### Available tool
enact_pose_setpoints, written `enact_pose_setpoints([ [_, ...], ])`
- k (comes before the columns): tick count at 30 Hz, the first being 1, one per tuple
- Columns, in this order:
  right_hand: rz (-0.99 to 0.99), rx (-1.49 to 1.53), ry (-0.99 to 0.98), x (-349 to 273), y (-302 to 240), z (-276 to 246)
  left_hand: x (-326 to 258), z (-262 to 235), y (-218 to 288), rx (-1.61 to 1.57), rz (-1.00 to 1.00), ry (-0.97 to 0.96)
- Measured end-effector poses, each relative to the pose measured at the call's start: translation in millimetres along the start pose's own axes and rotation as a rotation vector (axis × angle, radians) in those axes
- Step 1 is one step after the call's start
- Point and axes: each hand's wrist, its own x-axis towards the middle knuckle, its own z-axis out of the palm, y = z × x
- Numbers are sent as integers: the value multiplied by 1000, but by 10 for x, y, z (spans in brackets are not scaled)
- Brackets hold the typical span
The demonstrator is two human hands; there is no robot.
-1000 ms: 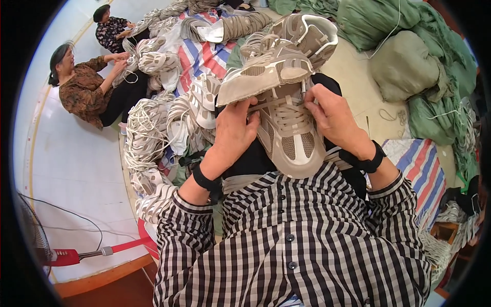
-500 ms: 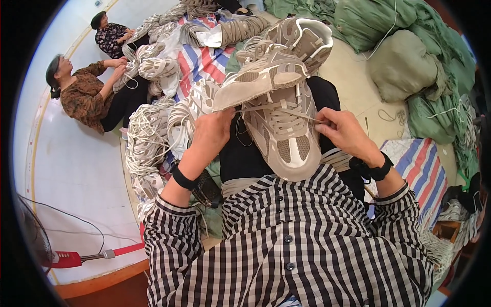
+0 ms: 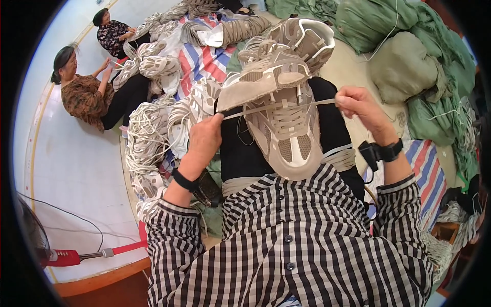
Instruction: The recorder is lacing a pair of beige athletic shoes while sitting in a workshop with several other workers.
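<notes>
A beige and brown shoe upper (image 3: 296,148) lies across my lap, its toe toward me and a flat lace threaded in crisscross rows down its front. My left hand (image 3: 205,137) pinches one end of the shoelace (image 3: 263,108) at the left. At the right, my right hand (image 3: 363,108) grips the other end, fingers closed. Between my hands the lace stretches nearly straight over the upper. More shoe uppers of the same kind (image 3: 302,43) are stacked beyond it, on and past my knees.
Bundles of laced uppers (image 3: 148,135) pile up at my left. Two people (image 3: 84,94) sit at the far left, handling uppers. Green sacks (image 3: 404,66) stand at the right, near striped sheeting (image 3: 424,163). A fan (image 3: 33,230) with a red part is at lower left.
My right hand has moved right and up, away from the upper, drawing the lace out. My left hand has shifted slightly left and down. The lace is now pulled straighter.
</notes>
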Motion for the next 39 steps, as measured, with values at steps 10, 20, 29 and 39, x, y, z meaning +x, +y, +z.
enact_pose_setpoints([
  [10, -263, -257, 279, -845, -1216, -670, 175, -766, 1045, -567, 229, -9],
  [20, -603, -233, 359, -1880, -2302, -559, 1130, -1467, 1949, -1040, 370, -287],
  [29, -677, -515, 434, -2741, -2712, -666, 1500, -1486, 2024, -930, 410, -866],
  [39, -218, -1147, 783, -3425, -2781, -700, 1291, -1671, 1927, -1100, 441, -931],
])
